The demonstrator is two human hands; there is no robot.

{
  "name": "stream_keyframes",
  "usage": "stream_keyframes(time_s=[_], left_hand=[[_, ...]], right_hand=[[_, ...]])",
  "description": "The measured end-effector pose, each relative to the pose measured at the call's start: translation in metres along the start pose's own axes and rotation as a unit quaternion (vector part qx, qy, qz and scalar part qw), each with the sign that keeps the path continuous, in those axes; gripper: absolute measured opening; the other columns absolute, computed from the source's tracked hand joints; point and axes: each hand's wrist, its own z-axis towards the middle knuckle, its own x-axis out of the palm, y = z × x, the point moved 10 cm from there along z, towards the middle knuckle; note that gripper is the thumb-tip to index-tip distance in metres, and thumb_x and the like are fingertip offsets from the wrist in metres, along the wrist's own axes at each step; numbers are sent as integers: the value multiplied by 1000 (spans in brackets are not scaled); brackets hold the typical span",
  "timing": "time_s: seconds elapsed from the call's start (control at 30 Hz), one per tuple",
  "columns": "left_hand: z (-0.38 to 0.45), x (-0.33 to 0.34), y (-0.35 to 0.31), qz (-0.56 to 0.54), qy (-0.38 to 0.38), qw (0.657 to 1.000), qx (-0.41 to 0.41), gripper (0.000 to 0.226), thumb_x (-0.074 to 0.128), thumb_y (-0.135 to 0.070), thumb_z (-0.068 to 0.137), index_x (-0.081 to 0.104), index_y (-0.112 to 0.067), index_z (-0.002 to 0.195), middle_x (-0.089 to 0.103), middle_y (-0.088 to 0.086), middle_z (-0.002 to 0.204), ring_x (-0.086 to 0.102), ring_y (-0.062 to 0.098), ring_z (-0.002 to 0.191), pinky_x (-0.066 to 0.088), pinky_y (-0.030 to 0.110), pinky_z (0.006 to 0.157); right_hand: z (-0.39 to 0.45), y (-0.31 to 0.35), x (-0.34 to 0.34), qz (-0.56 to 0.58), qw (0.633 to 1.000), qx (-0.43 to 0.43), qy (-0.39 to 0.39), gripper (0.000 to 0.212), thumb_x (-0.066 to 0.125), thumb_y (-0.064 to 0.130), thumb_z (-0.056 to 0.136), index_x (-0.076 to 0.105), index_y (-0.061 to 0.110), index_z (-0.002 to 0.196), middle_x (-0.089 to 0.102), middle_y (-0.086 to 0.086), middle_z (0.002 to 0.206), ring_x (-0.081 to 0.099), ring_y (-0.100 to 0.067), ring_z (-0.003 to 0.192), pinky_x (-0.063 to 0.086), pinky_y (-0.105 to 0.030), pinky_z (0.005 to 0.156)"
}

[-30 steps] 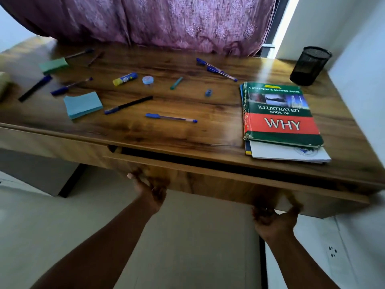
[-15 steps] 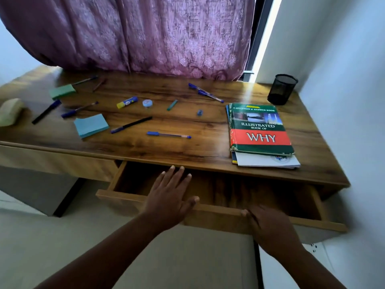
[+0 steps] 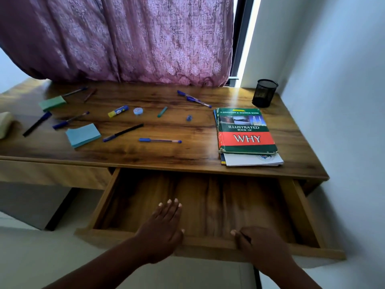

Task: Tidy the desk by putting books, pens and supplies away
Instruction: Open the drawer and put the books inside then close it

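Wooden drawer stands pulled out from under the counter, and both hands are at its front edge. The left hand reaches over the front board with fingers straight and together, stretched flat above the drawer floor, holding nothing. The right hand sits on the front board just beside it, fingers bent down over the edge with the thumb along the inner side; how firmly it grips cannot be told.

Beyond the right hand, on the counter, a green and red book lies flat on top of thinner books, with a black mesh pen cup farther back near the wall.

Beyond the left hand lie scattered supplies: a blue pen nearest, a black pen just left of it, and a blue sticky pad farther left. Farther back sit a glue stick, a small round tape roll, a teal cap, a blue sharpener and two more blue pens. Well off to the left are a green sticky pad, a dark marker and another blue pen.

A purple curtain hangs behind the counter.
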Motion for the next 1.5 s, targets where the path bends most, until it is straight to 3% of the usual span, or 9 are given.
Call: stream_keyframes(time_s=[0.1, 0.27, 0.43, 0.6, 0.67, 0.77, 0.97, 1.33, 1.5], left_hand=[[-18, 20, -3, 7, 57, 998, -6, 66, 12, -49, 98, 61, -15, 125, 61, 1, 131, 56, 13, 121, 7, 29, 109], [-41, 37, -10, 11, 99, 995, -4, 61, 14, -50, 98, 47, -12, 132, 58, 3, 134, 49, 16, 129, 9, 29, 109], [-47, 37, -11, 44, 125, 991, -23, 64, 11, -54, 97, 46, -12, 132, 59, 4, 133, 38, 16, 130, 5, 29, 113], [-6, -1, -20, -170, 138, 975, -42, 119, -11, -90, 54, -3, -23, 152, -16, -2, 158, -14, 15, 146, -13, 33, 114], [26, -33, -23, -273, 87, 956, -69, 110, 7, -91, 63, 10, -27, 152, 3, -2, 161, 1, 15, 148, 1, 33, 117], [88, -82, -21, -421, 5, 901, -107, 60, 47, -55, 91, 36, -26, 142, 42, -2, 142, 40, 14, 128, 35, 29, 100], [213, -124, -3, -462, -105, 864, -171, 54, 55, -37, 93, 43, -10, 138, 45, 13, 142, 45, 24, 128, 37, 31, 103], [240, -78, -25, -400, -81, 881, -237, 59, 59, -45, 85, 40, -11, 129, 54, 12, 123, 55, 31, 110, 46, 39, 95], [185, -66, -45, -612, 6, 767, -193, 25, 64, -28, 90, 59, -11, 108, 71, 9, 98, 69, 19, 81, 58, 35, 74]], right_hand=[[-12, 2, 11, 7, 1000, 11, 21, 47, 30, 63, 90, 41, 28, 59, 40, 9, 59, 53, -6, 71, 36, -24, 64], [-32, 1, 20, 37, 997, 49, 55, 45, 31, 63, 89, 43, 31, 60, 47, 9, 67, 53, -2, 77, 32, -15, 57], [-32, 3, 32, 41, 994, 25, 100, 35, 31, 60, 91, 54, 35, 84, 59, 9, 96, 53, -3, 92, 41, -22, 75], [-3, 11, -11, -88, 989, -116, -24, 43, 29, 53, 89, 62, 33, 108, 62, 9, 114, 59, -15, 106, 51, -33, 83], [19, 4, -52, -68, 985, -113, -111, 35, 44, 44, 83, 64, 29, 107, 65, 4, 109, 61, -18, 100, 53, -35, 79], [71, -23, -110, -38, 978, -60, -197, 35, 53, 39, 83, 62, 24, 113, 62, -4, 112, 58, -25, 104, 50, -40, 85], [184, -109, -151, 110, 965, 175, -163, 55, 56, 50, 85, 49, 13, 126, 52, -19, 123, 50, -36, 112, 41, -40, 93], [191, -139, -111, 168, 939, 291, -70, 58, 60, 59, 74, 61, 15, 111, 66, -11, 111, 61, -32, 99, 49, -34, 81], [118, -144, -83, 357, 888, 286, -51, 63, 67, 62, 68, 65, 9, 101, 72, -9, 90, 69, -27, 77, 57, -40, 71]])
